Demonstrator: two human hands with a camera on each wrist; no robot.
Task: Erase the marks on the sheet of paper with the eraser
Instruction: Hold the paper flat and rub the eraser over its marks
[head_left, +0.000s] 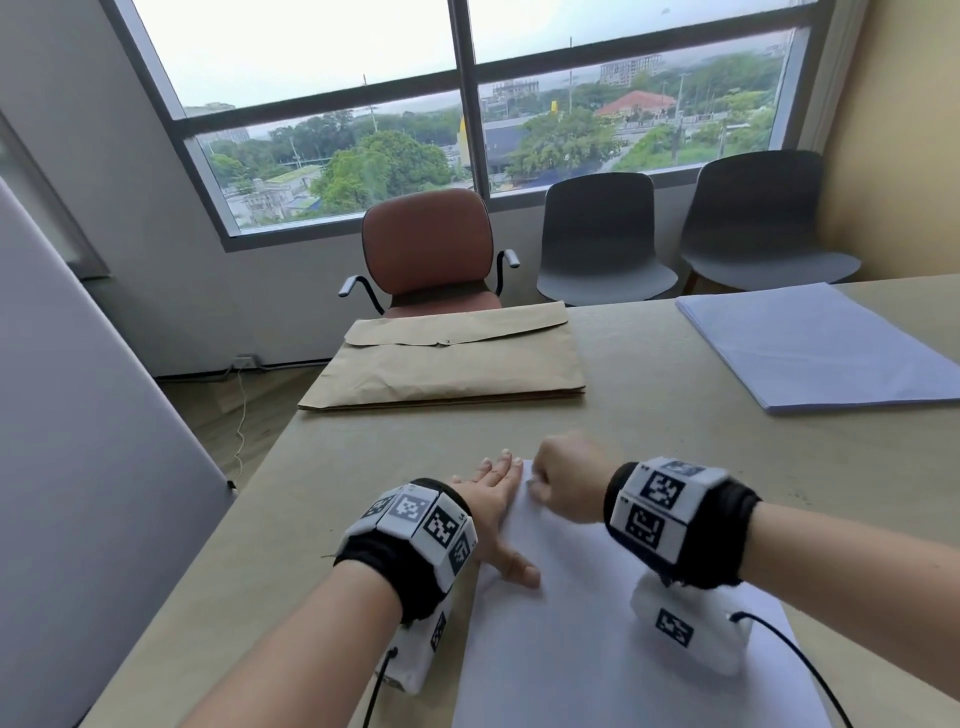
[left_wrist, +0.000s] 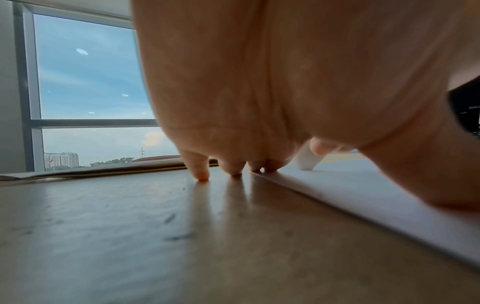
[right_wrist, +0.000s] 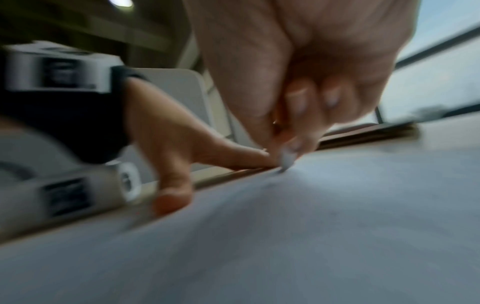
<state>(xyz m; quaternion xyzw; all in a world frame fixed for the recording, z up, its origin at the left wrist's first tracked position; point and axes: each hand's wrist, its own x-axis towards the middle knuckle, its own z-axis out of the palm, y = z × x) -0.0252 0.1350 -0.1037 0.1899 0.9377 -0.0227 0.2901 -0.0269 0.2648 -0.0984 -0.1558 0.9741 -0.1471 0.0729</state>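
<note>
Left hand (head_left: 493, 506) lies flat on the paper (head_left: 597, 649); right hand (head_left: 566, 480) pinches the eraser (left_wrist: 307, 159). Envelope (head_left: 447, 358) and paper stack (head_left: 826, 348) lie beyond on the counter (head_left: 675, 415).

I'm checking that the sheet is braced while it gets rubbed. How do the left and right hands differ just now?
The left hand lies flat with straight, spread fingers; the right hand is curled into a fist. The left hand holds nothing and presses the sheet of paper at its edge; the right hand pinches a white eraser onto the sheet. Both wear marker-covered wristbands.
</note>
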